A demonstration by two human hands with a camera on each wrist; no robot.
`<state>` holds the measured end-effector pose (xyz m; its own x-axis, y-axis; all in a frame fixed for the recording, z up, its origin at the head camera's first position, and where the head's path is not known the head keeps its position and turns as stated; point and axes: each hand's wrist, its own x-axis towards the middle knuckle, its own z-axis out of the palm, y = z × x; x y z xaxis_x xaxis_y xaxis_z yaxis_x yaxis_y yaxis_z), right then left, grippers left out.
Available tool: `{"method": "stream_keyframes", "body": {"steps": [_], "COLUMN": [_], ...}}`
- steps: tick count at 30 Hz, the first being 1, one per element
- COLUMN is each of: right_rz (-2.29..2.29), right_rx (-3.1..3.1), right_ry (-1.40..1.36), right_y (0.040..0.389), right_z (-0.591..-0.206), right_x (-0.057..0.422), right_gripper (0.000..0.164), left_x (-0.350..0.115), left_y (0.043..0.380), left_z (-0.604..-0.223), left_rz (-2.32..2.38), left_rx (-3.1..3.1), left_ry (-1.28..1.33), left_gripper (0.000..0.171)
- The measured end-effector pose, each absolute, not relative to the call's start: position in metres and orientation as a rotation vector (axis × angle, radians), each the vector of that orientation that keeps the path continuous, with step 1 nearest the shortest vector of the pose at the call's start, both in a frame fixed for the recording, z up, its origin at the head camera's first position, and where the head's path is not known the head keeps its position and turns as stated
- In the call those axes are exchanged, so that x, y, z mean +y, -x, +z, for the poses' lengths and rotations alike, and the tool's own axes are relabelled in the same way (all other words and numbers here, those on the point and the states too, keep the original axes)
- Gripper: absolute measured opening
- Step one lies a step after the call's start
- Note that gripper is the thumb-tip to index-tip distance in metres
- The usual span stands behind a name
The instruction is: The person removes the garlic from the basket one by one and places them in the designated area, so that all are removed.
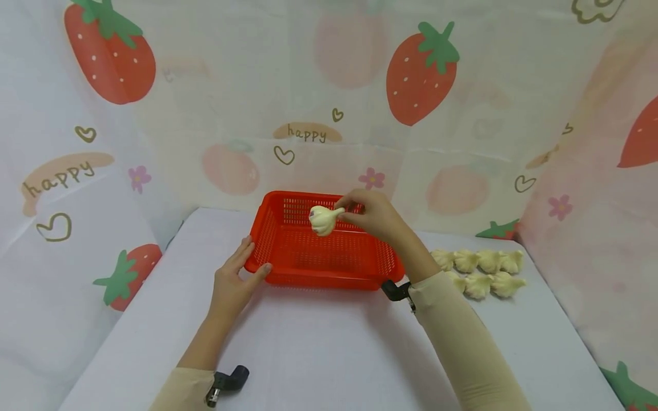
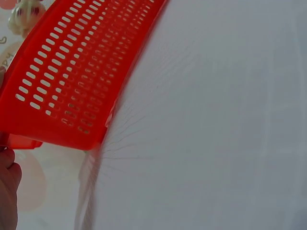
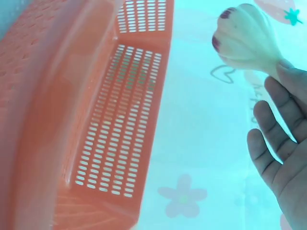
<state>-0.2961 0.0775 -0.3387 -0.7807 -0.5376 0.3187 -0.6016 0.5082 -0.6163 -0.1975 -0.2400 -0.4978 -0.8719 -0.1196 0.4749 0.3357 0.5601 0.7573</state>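
Note:
My right hand (image 1: 371, 214) pinches a garlic bulb (image 1: 324, 220) by its stem and holds it above the red plastic basket (image 1: 324, 279). In the right wrist view the pale bulb (image 3: 247, 38) shows purple marks at its round end. Thumb and forefinger of the right hand (image 3: 288, 115) meet on the stem, while its other fingers extend below. At the basket's left front corner my left hand (image 1: 233, 285) holds the rim, thumb on the front edge and fingers along the left side. Only part of the left hand (image 2: 8, 187) enters the left wrist view.
Several more garlic bulbs (image 1: 478, 285) lie in two rows on the white-covered table (image 1: 319, 348), right of the basket; the right forearm partly hides them. A curtain (image 1: 288, 68) printed with strawberries stands behind and at both sides.

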Motion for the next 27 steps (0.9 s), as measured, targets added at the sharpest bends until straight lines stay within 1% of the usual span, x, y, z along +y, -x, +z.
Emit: {"method": "stream_keyframes", "body": {"steps": [10, 17, 27], "right_rz": [1.224, 1.280, 1.232], "right_rx": [-2.579, -2.553, -2.491], "right_ry": [-0.874, -0.805, -0.760], "right_y": [0.281, 0.278, 0.271], "right_z": [-0.344, -0.350, -0.340], "right_x": [0.104, 0.127, 0.155], "right_gripper": [0.020, 0.020, 0.020], "left_x": [-0.240, -0.241, -0.241], "left_y": [0.197, 0.197, 0.201], "left_z": [-0.498, -0.498, -0.503], "left_rz": [-1.272, -1.277, -1.288], "left_rx": [-2.320, -2.314, -2.311], "left_ry": [0.174, 0.162, 0.175], "left_gripper": [0.075, 0.074, 0.075]}}
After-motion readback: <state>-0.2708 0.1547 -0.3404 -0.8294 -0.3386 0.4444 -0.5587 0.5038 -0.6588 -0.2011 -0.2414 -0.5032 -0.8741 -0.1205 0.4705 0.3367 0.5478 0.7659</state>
